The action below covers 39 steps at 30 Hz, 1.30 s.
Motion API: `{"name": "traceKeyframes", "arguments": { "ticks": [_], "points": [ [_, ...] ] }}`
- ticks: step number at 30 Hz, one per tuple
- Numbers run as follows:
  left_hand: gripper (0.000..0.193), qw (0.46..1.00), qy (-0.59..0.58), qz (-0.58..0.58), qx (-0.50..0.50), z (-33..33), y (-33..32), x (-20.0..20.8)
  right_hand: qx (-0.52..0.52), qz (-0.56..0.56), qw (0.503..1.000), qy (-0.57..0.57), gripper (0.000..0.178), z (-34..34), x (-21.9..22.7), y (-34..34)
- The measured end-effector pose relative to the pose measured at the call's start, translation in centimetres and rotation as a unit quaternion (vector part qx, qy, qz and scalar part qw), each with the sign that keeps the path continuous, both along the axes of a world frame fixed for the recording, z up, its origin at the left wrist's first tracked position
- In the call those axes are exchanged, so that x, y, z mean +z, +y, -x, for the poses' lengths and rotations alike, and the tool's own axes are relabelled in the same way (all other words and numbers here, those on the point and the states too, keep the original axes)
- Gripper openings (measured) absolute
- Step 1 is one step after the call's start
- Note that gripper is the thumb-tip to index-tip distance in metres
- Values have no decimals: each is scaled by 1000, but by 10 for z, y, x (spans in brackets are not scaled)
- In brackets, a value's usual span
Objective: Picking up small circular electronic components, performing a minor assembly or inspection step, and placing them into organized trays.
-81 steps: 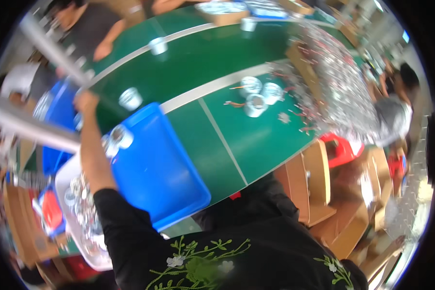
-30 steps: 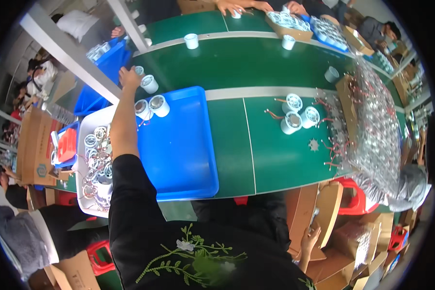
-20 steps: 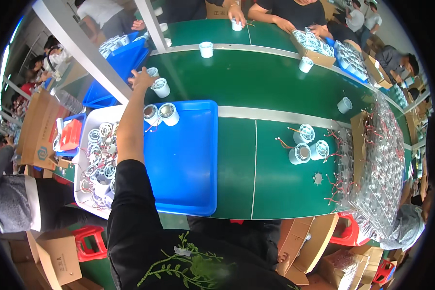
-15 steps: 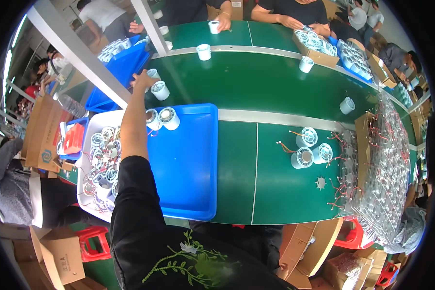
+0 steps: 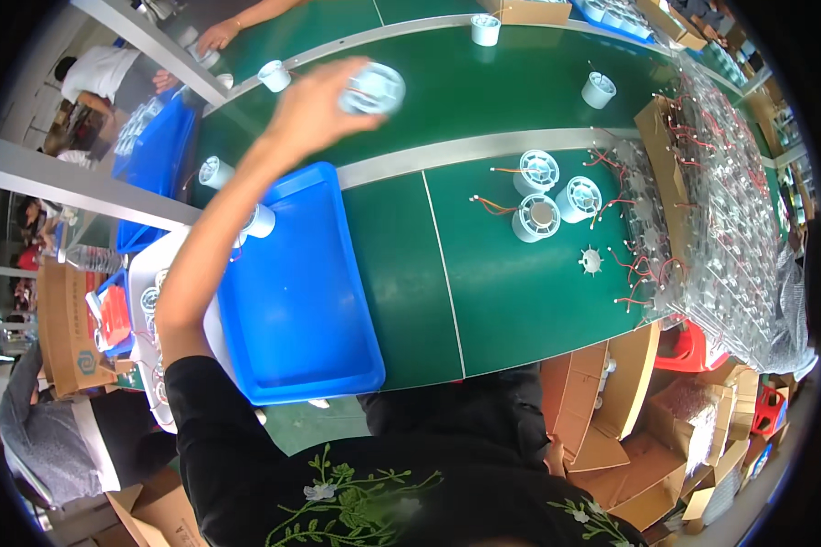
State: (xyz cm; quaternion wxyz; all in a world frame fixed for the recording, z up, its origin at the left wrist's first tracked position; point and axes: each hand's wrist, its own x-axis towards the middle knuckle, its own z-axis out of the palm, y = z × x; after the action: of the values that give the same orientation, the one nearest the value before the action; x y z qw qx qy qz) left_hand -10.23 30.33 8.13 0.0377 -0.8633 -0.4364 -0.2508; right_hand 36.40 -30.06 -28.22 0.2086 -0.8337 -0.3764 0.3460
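fingers of the left hand [image 5: 310,111] are closed round the side of a white cup-shaped part [image 5: 376,88], holding it up over the far green surface [image 5: 447,105], beyond the metal rail [image 5: 483,146]. it looks a little blurred from here. down low on the right, only a bit of the right hand [image 5: 555,454] shows, close by an open cardboard box [image 5: 570,397]; i can't tell how its fingers are set. a blue tray [image 5: 296,301] lies at the near edge, with another white part [image 5: 261,221] at its far left corner, partly behind the left forearm [image 5: 196,255]. beside that tray sits a pale tub [image 5: 137,287] with parts in it. three white cups [image 5: 535,219] stand close together on the near green top [image 5: 502,301], a star-shaped piece [image 5: 591,262] near them, and a clear-wrapped heap [image 5: 725,210] rises further right.
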Motion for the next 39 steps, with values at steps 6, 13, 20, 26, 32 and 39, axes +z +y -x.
{"name": "traceKeyframes", "arguments": {
  "ticks": [6, 13, 20, 26, 32, 39],
  "points": [
    [76, 971, 103, 214, -27, -97, -65, -59, -66, 37, 988, 137, 14, 3, 21, 48],
    [60, 995, -20, -44, -86, -48, -70, -20, 56, -56, 994, 72, 16, -18, -18, -18],
    [64, 771, 261, 258, 520, 243, 6, -63, -35, -456, 722, 519, 13, -47, -150, -61],
    [81, 768, 161, 305, 539, 280, 46, -85, -38, 10, 987, 157, 13, -27, -26, 3],
    [94, 879, 3, 305, 366, 239, 124, -31, 3, 13, 993, 118, 11, -21, 13, 4],
    [96, 892, 166, 298, 296, 230, 182, -79, -240, -49, 954, 173, 10, 13, 26, -23]
  ]
}}
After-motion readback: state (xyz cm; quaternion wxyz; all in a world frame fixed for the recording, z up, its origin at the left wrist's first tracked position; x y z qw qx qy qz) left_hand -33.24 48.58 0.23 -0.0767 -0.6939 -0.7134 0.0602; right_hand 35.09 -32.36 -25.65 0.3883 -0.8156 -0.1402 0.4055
